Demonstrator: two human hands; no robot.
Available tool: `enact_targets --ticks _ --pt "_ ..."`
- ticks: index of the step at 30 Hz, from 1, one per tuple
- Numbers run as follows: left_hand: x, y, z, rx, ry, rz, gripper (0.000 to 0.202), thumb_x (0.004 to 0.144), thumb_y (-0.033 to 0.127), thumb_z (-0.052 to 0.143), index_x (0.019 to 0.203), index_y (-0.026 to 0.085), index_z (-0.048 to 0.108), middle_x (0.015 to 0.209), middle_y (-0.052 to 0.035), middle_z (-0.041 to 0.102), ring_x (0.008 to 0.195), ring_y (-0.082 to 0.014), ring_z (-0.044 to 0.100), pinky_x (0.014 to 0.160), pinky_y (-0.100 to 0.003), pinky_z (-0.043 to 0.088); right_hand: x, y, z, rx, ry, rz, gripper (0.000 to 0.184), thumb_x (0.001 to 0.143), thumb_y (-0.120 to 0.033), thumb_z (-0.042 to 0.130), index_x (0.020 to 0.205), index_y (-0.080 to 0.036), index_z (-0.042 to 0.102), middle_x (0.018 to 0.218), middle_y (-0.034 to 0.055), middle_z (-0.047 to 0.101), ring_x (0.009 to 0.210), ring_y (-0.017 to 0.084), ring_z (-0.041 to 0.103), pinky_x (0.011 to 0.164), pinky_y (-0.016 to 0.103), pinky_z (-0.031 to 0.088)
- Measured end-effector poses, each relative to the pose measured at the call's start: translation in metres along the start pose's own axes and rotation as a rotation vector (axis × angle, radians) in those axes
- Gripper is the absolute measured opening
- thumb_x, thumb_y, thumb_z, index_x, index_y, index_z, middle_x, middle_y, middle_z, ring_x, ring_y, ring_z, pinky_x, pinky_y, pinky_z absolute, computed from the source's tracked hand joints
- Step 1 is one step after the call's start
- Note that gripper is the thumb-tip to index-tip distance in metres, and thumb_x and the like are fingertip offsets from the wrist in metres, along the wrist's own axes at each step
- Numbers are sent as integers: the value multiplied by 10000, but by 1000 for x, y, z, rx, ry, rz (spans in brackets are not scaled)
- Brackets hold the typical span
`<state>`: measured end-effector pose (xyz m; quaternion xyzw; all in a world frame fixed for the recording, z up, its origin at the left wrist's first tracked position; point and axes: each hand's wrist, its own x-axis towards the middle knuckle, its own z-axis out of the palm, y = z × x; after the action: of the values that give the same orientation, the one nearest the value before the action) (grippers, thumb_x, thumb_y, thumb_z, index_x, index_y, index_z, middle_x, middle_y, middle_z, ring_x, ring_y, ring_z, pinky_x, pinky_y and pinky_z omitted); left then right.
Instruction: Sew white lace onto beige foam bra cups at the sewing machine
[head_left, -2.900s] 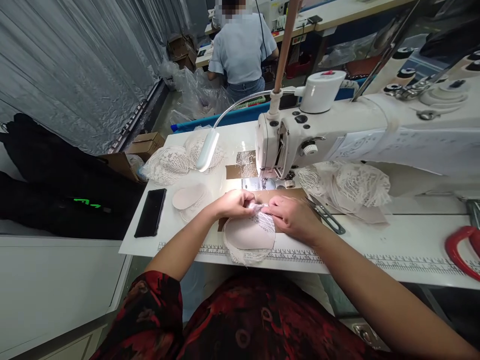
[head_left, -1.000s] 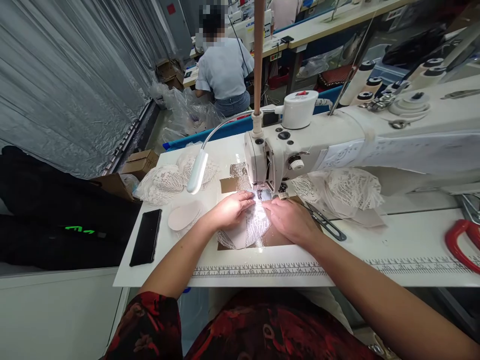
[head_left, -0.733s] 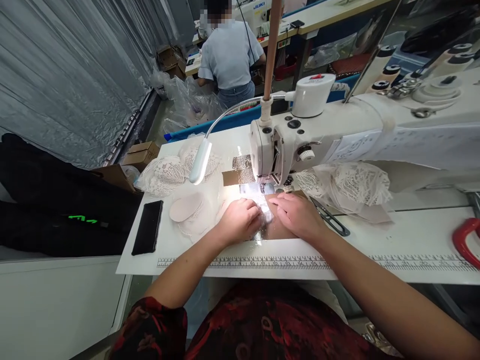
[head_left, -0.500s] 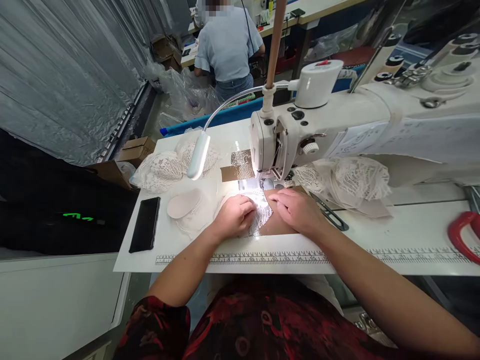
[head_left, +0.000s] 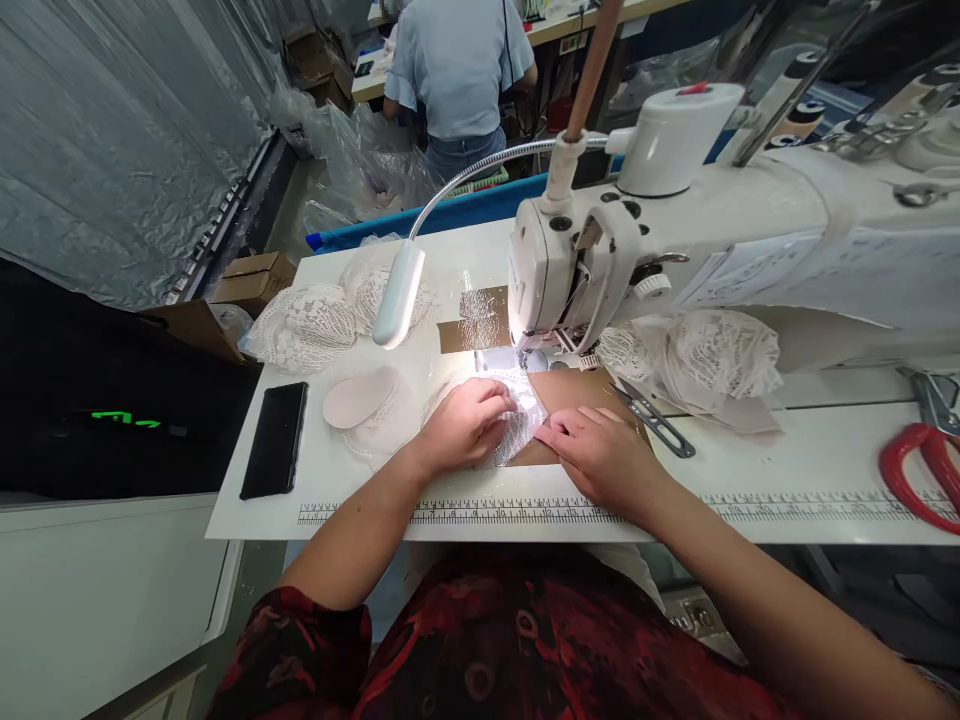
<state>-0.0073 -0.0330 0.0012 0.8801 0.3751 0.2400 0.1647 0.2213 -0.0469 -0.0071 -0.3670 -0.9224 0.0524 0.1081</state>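
Note:
A white lace piece (head_left: 517,428) lies on the white table (head_left: 750,470) just in front of the sewing machine (head_left: 600,260) needle area, on a brown patch. My left hand (head_left: 466,425) lies curled on top of the lace's left part, fingers bent and pressing it. My right hand (head_left: 596,452) rests at the lace's right edge, fingertips pinched at the fabric. A bright lamp (head_left: 396,295) on a flexible neck lights the spot.
A black phone (head_left: 274,440) and a beige cup pad (head_left: 358,397) lie at the left. Lace heaps (head_left: 315,320) sit behind them; more lace (head_left: 705,370) under the machine arm. Thread snips (head_left: 652,422) and red scissors (head_left: 919,470) lie right. Another person (head_left: 457,70) works beyond.
The lace piece moved from the table's near edge up to the needle, then slid slightly back. Both hands stayed on it; my right hand drew a little toward me.

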Motion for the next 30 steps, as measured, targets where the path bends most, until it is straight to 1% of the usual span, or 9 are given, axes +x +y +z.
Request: enact_targets --ticks 2,5,8,10,19,24,30 --pt "0 2 1 87 -50 32 241 878 167 459 1064 183 611 1038 -78 605 940 -182 545 833 -321 441 -5 -6 4 -20 40 19 291 839 -114 465 1043 -195 656 848 50 617 738 179 453 690 311 293" --pt "0 6 3 235 -154 47 278 888 177 473 1119 223 620 1020 -70 601 912 -182 534 810 -325 411 -8 -8 8 -8 78 28 320 827 -97 459 1072 -192 642 855 48 623 757 183 455 721 313 302" --pt "-1 11 4 335 -234 48 322 897 190 482 1192 256 593 980 -68 592 899 -192 518 805 -340 382 -9 -7 8 1 98 23 305 835 -107 455 1055 -195 647 851 46 626 760 184 456 714 307 300" --pt "-1 13 5 370 -261 38 342 902 193 472 1220 258 579 966 -74 586 881 -195 506 793 -345 369 -9 -7 8 7 110 23 297 838 -112 453 1041 -195 653 856 46 628 763 186 456 708 304 298" --pt "-3 13 4 405 -274 12 359 890 189 459 1221 268 576 947 -66 567 835 -190 473 803 -351 358 -9 -5 9 28 106 42 299 849 -124 450 1060 -199 648 870 46 630 770 183 470 696 300 289" --pt "-4 13 5 423 -265 12 352 891 189 451 1210 258 582 942 -68 569 830 -191 477 812 -358 357 -9 -5 10 30 115 48 287 872 -142 434 1046 -201 654 855 47 625 757 180 467 691 301 290" --pt "-4 14 6 441 -262 14 353 889 184 451 1215 239 573 942 -73 574 844 -199 488 817 -365 357 -8 -4 10 41 103 45 301 865 -139 445 1065 -215 656 863 49 622 759 184 463 683 305 293"
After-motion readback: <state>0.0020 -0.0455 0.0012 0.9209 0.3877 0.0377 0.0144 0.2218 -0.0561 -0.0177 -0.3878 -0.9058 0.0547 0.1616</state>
